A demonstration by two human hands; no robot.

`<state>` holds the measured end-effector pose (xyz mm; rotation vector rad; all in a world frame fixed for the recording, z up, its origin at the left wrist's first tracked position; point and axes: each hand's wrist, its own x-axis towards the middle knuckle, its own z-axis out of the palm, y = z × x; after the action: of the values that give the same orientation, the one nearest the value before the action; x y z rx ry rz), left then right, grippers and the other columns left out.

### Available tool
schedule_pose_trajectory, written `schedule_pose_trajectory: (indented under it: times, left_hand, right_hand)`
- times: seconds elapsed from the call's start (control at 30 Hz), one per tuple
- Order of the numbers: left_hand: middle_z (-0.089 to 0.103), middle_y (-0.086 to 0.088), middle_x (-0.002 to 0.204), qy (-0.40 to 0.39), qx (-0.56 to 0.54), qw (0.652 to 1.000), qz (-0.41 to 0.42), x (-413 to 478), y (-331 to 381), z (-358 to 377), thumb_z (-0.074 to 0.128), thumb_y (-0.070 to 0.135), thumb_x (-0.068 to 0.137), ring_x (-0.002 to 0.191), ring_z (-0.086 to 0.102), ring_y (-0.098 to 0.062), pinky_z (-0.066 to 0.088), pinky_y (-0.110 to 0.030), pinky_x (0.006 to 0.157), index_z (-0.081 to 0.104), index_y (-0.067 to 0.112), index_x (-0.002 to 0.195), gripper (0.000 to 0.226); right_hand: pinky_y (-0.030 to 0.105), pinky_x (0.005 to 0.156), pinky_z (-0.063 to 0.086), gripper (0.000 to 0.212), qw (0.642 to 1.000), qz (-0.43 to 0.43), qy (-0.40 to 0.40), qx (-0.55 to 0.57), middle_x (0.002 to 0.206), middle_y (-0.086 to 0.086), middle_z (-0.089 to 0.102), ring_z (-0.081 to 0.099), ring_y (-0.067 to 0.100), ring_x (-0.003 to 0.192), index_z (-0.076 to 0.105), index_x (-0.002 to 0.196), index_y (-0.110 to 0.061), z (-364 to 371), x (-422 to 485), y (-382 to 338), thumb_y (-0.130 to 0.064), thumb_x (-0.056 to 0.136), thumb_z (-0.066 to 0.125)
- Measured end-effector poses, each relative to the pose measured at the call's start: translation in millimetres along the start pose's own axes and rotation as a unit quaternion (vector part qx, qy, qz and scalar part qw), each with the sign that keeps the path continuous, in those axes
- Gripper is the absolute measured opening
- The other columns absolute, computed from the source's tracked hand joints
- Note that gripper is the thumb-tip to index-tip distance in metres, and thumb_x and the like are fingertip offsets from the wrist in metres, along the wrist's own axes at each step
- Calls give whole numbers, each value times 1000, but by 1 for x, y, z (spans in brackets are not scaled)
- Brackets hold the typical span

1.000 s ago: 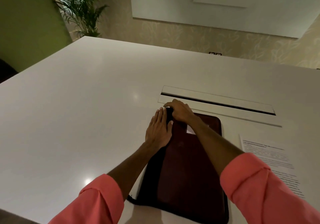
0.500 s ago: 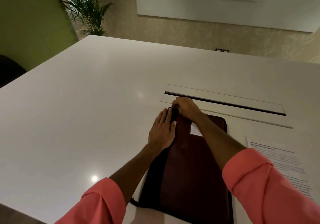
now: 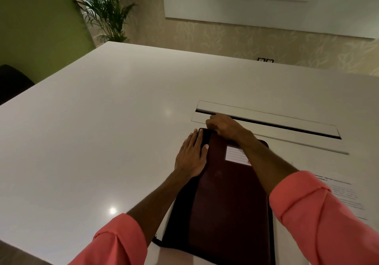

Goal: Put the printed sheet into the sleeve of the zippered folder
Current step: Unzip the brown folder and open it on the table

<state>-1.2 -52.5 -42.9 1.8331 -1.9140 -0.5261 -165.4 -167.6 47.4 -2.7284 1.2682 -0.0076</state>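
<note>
A dark maroon zippered folder (image 3: 225, 199) with a black edge lies closed on the white table (image 3: 102, 131), a small white label on its cover. My left hand (image 3: 191, 158) lies flat on the folder's far left edge, fingers spread, pressing it down. My right hand (image 3: 223, 126) is curled at the folder's far left corner, fingers pinched where the zipper runs; the zipper pull itself is hidden under them. The printed sheet (image 3: 340, 193) lies flat on the table to the right of the folder, partly covered by my right sleeve.
A long cable slot with a lid (image 3: 266, 119) is set in the table just beyond the folder. A potted palm (image 3: 104, 10) stands past the table's far left corner, and a dark chair (image 3: 12, 82) sits at the left edge.
My right hand has crept slightly along the folder's far edge at the corner. The left hand keeps its flat hold. The camera has shifted a little.
</note>
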Motion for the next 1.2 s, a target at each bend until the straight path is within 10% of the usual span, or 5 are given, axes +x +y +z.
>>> schedule_pose_trajectory:
  times: [1.2]
  left_hand:
    - [6,-4,184,-25,5,1000,-4,-11,10,-14,25,49,117,171,4,-24,14,-46,139,2,26,175,66]
  right_hand:
    - [41,89,53,15,956,251,113,98,107,17,76,68,33,102,76,106,2,6,-179,71,-2,99,63]
